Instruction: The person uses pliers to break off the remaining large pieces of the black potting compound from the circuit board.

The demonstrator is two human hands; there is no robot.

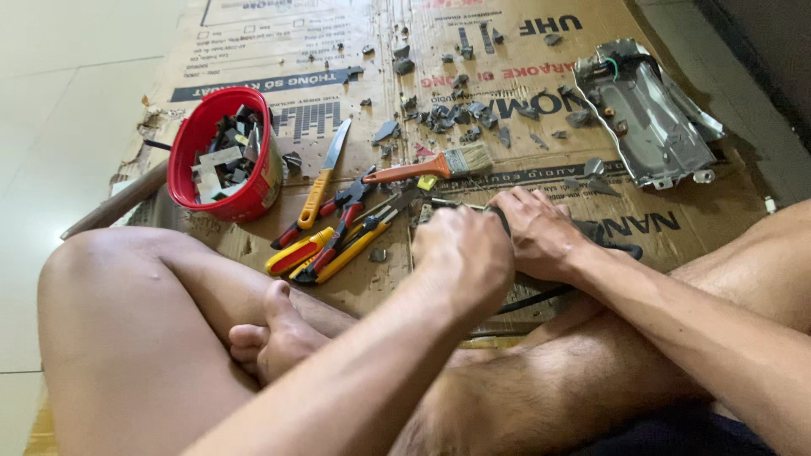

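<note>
My left hand point(463, 253) is clenched in a fist around a dark object low over the cardboard sheet point(710, 211). My right hand point(536, 232) presses against it from the right, fingers curled over the same dark piece. A black cable point(541, 300) runs out from under the two hands toward my leg. What exactly the hands grip is hidden by the fingers.
A red tub point(224, 152) of metal scraps stands at the left. Pliers with red and yellow handles point(329, 241), a yellow-handled knife point(325, 173) and an orange-handled brush point(431, 166) lie before my hands. A bent metal casing point(646, 114) lies far right. Several dark fragments point(460, 114) litter the cardboard.
</note>
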